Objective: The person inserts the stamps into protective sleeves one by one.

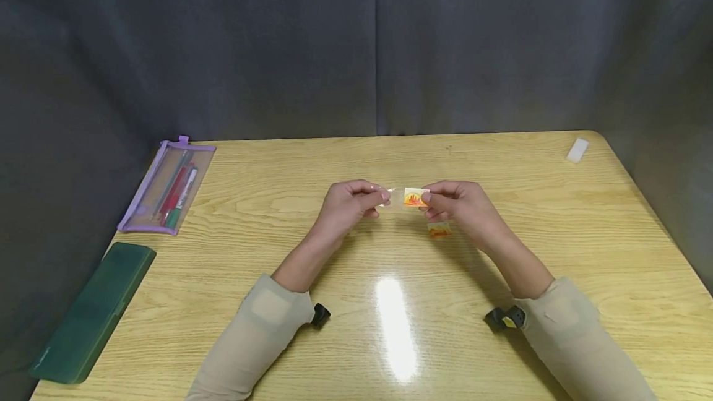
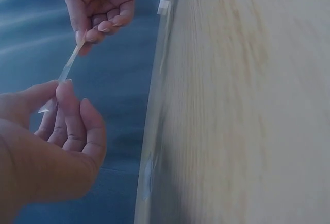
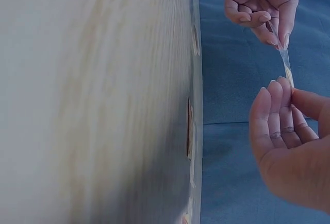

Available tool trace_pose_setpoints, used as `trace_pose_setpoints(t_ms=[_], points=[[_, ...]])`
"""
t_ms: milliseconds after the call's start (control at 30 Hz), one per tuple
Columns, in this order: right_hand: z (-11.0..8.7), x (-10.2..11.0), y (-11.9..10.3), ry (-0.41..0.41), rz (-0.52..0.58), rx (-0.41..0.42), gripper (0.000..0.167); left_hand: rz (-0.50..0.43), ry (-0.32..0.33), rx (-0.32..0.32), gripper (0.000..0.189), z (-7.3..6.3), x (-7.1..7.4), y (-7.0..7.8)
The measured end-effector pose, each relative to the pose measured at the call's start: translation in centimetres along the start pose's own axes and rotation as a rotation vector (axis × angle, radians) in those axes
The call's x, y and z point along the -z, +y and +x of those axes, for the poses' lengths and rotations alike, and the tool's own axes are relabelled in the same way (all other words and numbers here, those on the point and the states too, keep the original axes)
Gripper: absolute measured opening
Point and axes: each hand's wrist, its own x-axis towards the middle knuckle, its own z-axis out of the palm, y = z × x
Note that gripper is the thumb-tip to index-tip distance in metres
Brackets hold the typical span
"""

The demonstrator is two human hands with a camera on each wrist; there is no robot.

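Observation:
My left hand [image 1: 352,206] and right hand [image 1: 463,208] are raised over the middle of the table, facing each other. Between them stretches a small clear plastic strip [image 1: 397,197], its left end pinched by the left thumb and fingers. Toward the right end sits a yellow, orange and red printed piece [image 1: 413,197], pinched at its edge by the right thumb and fingers. Edge-on in the left wrist view, the strip [image 2: 71,62] looks thin and slightly bent. Below the right hand, a similar orange-yellow printed piece [image 1: 439,230] lies on the table.
A purple-edged mesh pouch [image 1: 147,229] with several pens lies at the back left of the wooden table [image 1: 267,190]. In front of it is a long dark green case [image 1: 95,314]. A white block [image 1: 577,150], like an eraser, lies near the back right corner.

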Motion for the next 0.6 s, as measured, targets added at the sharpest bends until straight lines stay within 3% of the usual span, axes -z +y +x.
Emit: trace_pose_setpoints(t_ms=[600], points=[[0.31, -0.16, -0.26, -0.013, 0.009, -0.002, 0.032, 0.063, 0.040, 0.001, 0.020, 0.06, -0.19, -0.21]])
